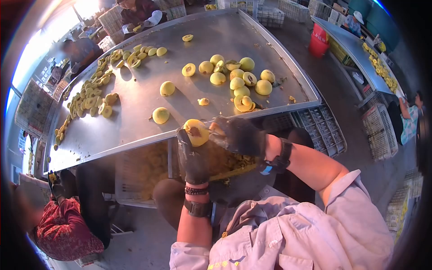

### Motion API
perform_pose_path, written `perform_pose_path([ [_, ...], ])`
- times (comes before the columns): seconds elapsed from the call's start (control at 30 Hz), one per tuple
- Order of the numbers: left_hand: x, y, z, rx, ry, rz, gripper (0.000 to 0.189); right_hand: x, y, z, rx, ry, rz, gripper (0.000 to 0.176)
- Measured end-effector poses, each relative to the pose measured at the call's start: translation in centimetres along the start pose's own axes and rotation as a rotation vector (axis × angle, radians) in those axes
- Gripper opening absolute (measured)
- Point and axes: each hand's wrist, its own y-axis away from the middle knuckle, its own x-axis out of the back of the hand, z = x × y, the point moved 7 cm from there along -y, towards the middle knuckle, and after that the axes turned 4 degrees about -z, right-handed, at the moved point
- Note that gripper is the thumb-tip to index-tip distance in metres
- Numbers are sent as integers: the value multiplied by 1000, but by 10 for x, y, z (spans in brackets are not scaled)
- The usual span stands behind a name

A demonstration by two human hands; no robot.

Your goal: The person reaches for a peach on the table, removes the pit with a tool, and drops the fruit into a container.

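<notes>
My left hand (pixel 194 158), in a dark glove, grips a pale yellow peach (pixel 196 132) just over the near edge of the metal table. A brown, rough hollow shows on the peach's upper face. Beside it, my right hand (pixel 239 135), gloved as well, is closed with its fingertips at the fruit's right side. A thin thing seems to stick out from those fingers, too small to make out. Ahead on the table sit a peach (pixel 160 115), another peach (pixel 167 88) and a group of several peaches (pixel 236 83), some cut open. A torn scrap (pixel 203 101) lies between them.
Many peach halves (pixel 92 96) spread along the left of the metal table (pixel 148 130), which has a raised rim. Below it are crates (pixel 321 130) and a bin of scraps (pixel 229 164). Co-workers sit around, one in a red top (pixel 67 225). A red bucket (pixel 318 41) stands right.
</notes>
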Motion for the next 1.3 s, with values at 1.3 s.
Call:
perform_pose_path([
  [1.3,7,4,-20,148,-441,98,43,-43,35,22,-97,-167,-357,29],
])
